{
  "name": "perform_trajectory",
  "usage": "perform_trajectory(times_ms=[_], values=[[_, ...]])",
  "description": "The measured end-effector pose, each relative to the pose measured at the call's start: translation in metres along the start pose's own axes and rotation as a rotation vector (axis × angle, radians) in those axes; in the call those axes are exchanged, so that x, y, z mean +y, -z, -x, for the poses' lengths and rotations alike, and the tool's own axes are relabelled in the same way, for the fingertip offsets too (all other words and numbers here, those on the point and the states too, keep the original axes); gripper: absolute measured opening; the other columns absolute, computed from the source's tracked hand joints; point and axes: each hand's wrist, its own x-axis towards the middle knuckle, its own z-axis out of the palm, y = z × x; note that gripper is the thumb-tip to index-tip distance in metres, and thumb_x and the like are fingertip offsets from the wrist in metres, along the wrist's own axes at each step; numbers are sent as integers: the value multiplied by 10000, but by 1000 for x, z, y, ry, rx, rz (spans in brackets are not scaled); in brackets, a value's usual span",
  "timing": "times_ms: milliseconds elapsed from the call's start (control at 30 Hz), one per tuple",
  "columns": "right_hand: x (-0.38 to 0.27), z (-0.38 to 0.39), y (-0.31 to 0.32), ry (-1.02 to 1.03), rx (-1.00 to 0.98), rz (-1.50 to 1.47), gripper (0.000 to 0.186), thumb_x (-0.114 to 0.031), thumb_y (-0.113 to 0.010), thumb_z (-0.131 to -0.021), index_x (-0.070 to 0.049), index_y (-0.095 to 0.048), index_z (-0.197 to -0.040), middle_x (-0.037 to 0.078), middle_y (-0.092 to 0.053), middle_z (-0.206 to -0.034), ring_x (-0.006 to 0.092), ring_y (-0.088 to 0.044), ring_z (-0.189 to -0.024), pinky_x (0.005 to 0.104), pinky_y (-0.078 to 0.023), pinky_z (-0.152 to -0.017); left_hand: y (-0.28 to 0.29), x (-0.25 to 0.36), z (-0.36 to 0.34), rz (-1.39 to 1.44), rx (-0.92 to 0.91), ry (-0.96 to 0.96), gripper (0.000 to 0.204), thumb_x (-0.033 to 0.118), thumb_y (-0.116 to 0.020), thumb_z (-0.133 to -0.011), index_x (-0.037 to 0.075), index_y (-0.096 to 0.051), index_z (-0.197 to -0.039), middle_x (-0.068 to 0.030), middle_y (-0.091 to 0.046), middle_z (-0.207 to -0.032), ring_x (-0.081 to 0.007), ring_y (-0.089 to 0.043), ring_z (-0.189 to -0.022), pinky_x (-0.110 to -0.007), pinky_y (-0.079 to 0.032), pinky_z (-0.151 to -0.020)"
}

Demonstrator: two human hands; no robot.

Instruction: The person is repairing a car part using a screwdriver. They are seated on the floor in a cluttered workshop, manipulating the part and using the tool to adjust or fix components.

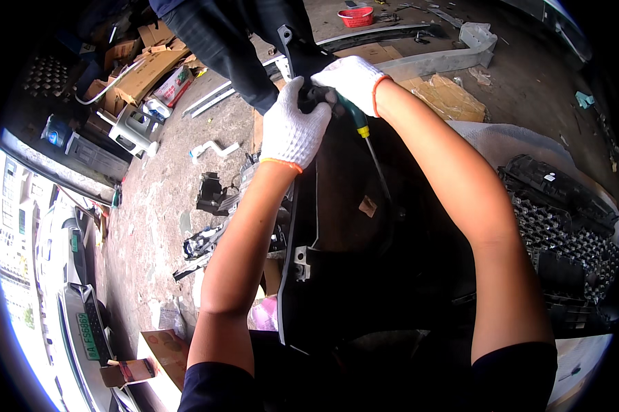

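My left hand (293, 130), in a white knit glove with an orange cuff, is closed at the upper end of a large black panel (344, 275). Something small and dark sits between its thumb and fingers, too dim to name. Close by on the right, my right hand (350, 81), gloved the same way, is curled round a screwdriver (354, 117) with a green and yellow handle. Its shaft points down across the panel, away from the fingertips. A grey metal bracket (301, 264) with holes sits on the panel's left edge.
A person in dark trousers (220, 48) stands just beyond my hands. Broken car parts (213, 240) lie left on the concrete. At right are a black mesh grille (563, 240) and bubble wrap (488, 141). A white stool (134, 127), cartons (148, 72) and a red basket (356, 17) stand farther off.
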Motion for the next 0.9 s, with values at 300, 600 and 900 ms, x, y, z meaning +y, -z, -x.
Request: perform_trajectory(times_ms=[300,600,900], values=[[-4,8,-5,-32,-25,-31,257,-137,-628,-901,-9,-687,-1116,80,-667,-822,162,-591,-630,328,-489,-521,-4,-11,-2,116,16,-13,725,240,-756,-766,28,-485,-1405,-256,-621,-1272,-321,-623,-1187,-363,-481,-1003],[-9,19,8,22,31,-75,283,-146,-651,-911,-2,-664,-1154,72,-619,-700,141,-554,-529,284,-472,-497,-8,-16,-4,82,65,-118,815,237,-787,-745,32,-423,-1444,-251,-557,-1354,-328,-552,-1276,-386,-459,-1035],[-29,39,28,41,8,-148,227,-188,-654,-933,-6,-658,-1069,48,-616,-676,110,-547,-479,260,-475,-463,1,-9,-8,8,96,-218,846,254,-828,-731,22,-424,-1437,-228,-557,-1339,-328,-569,-1237,-402,-458,-1049]])
